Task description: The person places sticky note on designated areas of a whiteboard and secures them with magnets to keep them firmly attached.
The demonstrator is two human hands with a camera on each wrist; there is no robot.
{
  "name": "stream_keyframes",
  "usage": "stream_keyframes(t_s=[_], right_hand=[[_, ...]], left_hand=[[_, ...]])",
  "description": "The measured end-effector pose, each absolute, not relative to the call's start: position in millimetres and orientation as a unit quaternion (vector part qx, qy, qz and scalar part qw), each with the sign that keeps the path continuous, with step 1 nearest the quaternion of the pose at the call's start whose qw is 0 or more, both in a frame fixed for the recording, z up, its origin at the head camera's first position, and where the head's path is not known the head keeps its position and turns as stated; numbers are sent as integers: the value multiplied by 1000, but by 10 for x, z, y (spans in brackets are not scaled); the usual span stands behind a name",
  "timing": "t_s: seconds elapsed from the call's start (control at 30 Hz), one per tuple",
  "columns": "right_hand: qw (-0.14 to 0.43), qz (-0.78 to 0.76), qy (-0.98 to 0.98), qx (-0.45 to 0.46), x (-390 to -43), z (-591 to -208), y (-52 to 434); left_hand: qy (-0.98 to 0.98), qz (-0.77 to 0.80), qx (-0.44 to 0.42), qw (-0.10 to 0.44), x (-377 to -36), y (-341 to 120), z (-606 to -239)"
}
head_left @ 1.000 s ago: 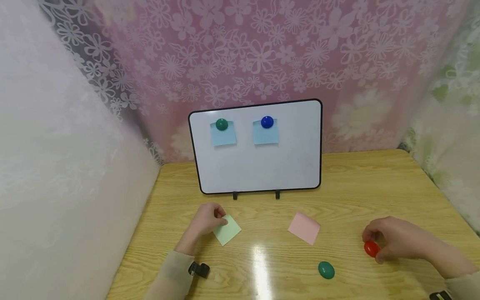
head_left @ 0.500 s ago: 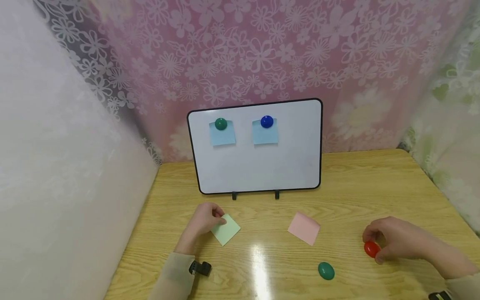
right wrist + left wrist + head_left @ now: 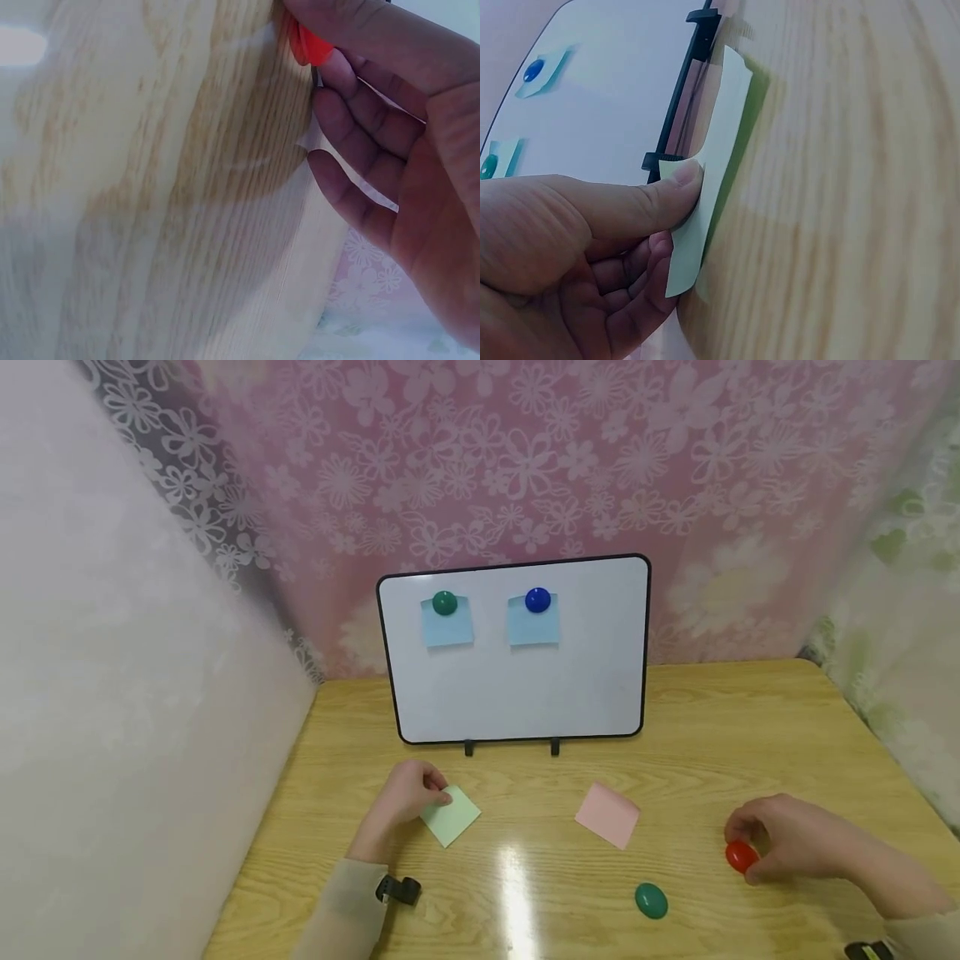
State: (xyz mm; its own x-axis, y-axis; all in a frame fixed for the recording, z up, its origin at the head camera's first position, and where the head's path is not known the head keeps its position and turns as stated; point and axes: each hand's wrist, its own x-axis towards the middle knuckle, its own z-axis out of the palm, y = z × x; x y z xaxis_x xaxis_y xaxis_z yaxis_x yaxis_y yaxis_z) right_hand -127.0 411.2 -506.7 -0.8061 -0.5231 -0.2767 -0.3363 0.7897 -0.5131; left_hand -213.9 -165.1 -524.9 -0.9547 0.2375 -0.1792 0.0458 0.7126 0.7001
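I see two bare hands, the left hand (image 3: 405, 793) and the right hand (image 3: 798, 843), each coming out of a pale beige long sleeve. A small black device sits strapped at the left cuff, and another black one shows at the right cuff.

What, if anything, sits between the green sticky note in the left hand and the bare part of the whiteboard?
Nothing visible: the table between the green sticky note, pinched by the left hand, and the whiteboard is bare.
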Motion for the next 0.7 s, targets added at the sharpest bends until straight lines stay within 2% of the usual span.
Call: stream_keyframes(t_s=[0.23,0.7], right_hand=[[208,-228,925,-220,-1249,-5064,4109],[171,-219,933,-228,-1223,-5088,4100]], left_hand=[[913,375,84,136,-2146,-1672,-5224],[911,380,86,138,-2146,-1703,-5226]])
